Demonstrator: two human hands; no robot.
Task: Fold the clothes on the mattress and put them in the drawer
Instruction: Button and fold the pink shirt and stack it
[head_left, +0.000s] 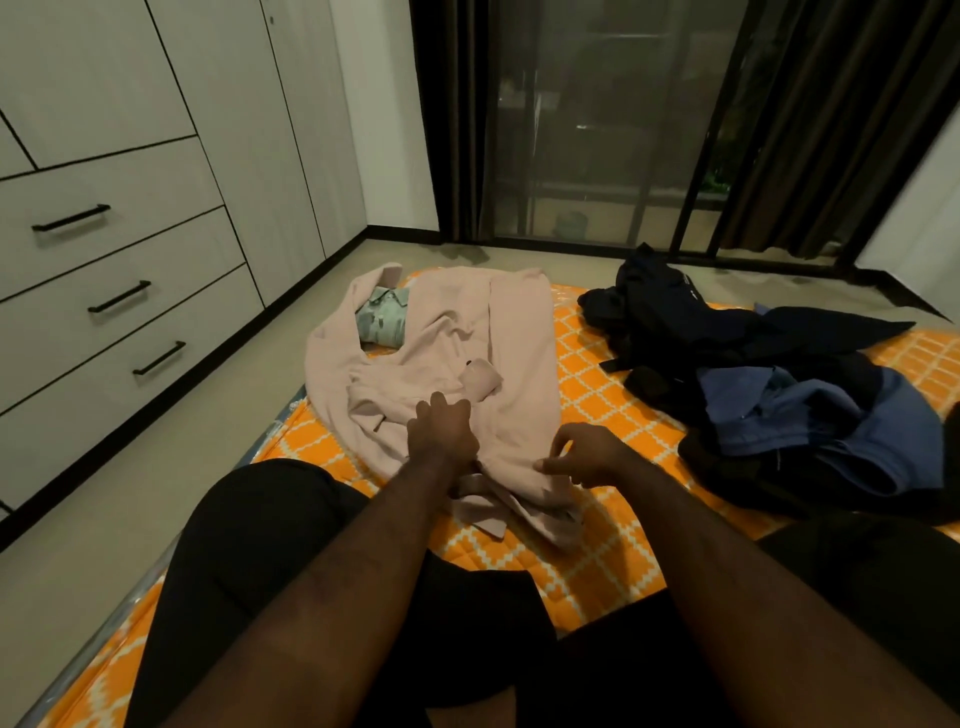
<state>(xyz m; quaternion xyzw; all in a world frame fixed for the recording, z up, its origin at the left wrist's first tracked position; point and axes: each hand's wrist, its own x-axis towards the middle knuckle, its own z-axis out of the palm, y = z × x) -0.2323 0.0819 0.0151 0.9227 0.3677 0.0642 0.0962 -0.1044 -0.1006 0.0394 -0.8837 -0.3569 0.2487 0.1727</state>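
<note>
A pale pink garment (467, 322) lies spread open down the left half of the orange, white-latticed mattress (613, 415). It is rumpled through the middle, with a small flap turned up near its centre. Its near hem is bunched in loose folds just short of the person's dark-clad knees.

At the mattress's far left corner a light green patterned shirt (382, 319), folded with its collar showing, sits partly wrapped by the pink cloth. Along the right edge a heap of dark navy clothes (727, 332) is tangled with a blue garment (810, 415), well apart from the pink one.

Against the left wall stands a bank of pale drawers (119, 260) with black bar handles. All are pushed in, so nothing inside can be seen.

The left hand (441, 431) rests on the middle of the pink garment, its fingers (447, 408) bent down into the cloth. From behind I cannot tell whether they have a fold caught.

The right hand (587, 457) is at the garment's near right edge, with fingers (558, 441) curved and thumb tip meeting them, pinching the hem.
</note>
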